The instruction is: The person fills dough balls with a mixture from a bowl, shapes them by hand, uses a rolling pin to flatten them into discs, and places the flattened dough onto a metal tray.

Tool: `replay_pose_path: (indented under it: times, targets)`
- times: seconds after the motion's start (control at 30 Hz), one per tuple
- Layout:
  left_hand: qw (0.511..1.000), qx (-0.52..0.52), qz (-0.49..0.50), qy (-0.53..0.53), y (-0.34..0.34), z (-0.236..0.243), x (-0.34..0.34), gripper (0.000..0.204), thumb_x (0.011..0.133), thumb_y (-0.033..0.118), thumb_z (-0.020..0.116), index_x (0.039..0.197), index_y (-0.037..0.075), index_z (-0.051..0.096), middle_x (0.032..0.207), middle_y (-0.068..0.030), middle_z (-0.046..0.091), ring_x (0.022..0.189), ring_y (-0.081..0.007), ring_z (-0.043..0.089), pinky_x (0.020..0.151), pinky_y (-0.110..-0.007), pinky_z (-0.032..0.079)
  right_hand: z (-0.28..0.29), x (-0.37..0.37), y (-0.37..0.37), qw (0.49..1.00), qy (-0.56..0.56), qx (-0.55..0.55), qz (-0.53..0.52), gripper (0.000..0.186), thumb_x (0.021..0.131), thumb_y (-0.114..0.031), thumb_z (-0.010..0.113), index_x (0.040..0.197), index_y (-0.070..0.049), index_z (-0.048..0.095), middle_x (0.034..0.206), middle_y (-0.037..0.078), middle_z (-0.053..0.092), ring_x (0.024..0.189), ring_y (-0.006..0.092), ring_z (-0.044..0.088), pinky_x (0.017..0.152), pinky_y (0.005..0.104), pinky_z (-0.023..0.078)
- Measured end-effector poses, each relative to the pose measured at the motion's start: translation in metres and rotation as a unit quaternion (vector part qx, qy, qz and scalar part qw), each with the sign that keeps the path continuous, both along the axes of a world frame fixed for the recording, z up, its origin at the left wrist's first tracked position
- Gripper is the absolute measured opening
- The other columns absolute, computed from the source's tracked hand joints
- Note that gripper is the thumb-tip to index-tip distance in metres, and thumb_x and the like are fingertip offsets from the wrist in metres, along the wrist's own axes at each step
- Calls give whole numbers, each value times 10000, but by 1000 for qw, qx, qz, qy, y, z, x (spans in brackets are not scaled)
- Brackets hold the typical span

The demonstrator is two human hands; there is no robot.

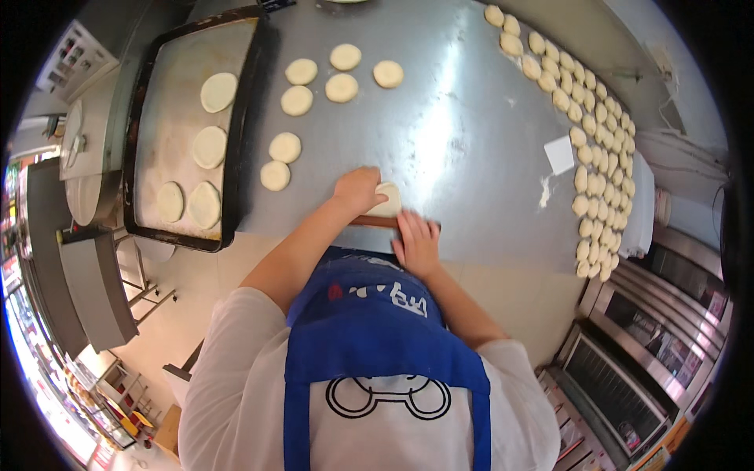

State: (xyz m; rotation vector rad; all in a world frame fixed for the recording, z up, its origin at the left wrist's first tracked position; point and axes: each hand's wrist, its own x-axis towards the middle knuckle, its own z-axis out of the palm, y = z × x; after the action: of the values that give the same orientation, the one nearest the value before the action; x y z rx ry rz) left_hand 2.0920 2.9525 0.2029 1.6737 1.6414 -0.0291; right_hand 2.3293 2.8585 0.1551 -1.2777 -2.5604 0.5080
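My left hand [356, 191] holds the edge of a small round dough piece [389, 199] lying on the steel table [463, 133]. My right hand [417, 243] lies flat, palm down, on a wooden rolling pin [375, 222] that sits across the near edge of that dough. Several flattened dough rounds [297, 100] lie on the table beyond my left hand. A dark baking tray [239, 149] at the left holds several thin rolled rounds [209, 147].
Several rows of small dough balls [593, 165] run along the table's right side, with a white plastic scraper [559, 155] next to them. Ovens with glass doors [652, 337] stand at the lower right. A steel machine and shelving [86, 259] stand at the left.
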Motion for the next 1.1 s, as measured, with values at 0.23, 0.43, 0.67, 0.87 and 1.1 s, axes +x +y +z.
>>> replay_pose_path:
  times: [0.23, 0.43, 0.67, 0.87, 1.1]
  targets:
    - [977, 138, -71, -144, -7, -23, -19, 232, 778, 237, 781, 923, 85, 681, 983, -119, 714, 939, -342, 676, 831, -429, 541, 13, 14, 26, 997, 41, 5, -65, 366, 710, -171, 710, 1066, -143, 628, 1038, 57, 646, 1039, 276, 580, 935, 455, 360]
    - [871, 58, 233, -428, -52, -10, -34, 124, 925, 174, 680, 969, 78, 614, 1092, -111, 738, 962, -274, 709, 870, -447, 572, 20, 21, 26, 998, 27, 4, -58, 334, 667, -150, 677, 994, -135, 610, 992, 74, 618, 1015, 302, 559, 914, 453, 362]
    - [448, -73, 482, -749, 81, 33, -215, 406, 1020, 250, 530, 1364, 36, 559, 1387, -148, 603, 1289, -332, 567, 1133, -497, 427, 28, -8, 38, 992, -40, -9, -118, 303, 690, -149, 663, 987, -135, 609, 999, 81, 611, 1019, 317, 549, 943, 464, 371]
    - [445, 32, 566, -693, 191, 35, -363, 548, 1055, 420, 407, 1367, -12, 537, 1410, -174, 588, 1326, -335, 541, 1185, -493, 356, 22, -31, 29, 963, -70, -51, -254, 323, 716, -127, 660, 1033, -92, 613, 1045, 127, 605, 1047, 357, 547, 972, 481, 395]
    - [533, 29, 564, -630, 240, -12, -419, 572, 1039, 418, 489, 1391, -31, 518, 1397, -178, 596, 1305, -340, 556, 1155, -483, 385, 28, -48, 13, 940, -103, -74, -316, 365, 751, -132, 661, 1103, -69, 590, 1071, 145, 597, 1049, 375, 544, 982, 496, 403]
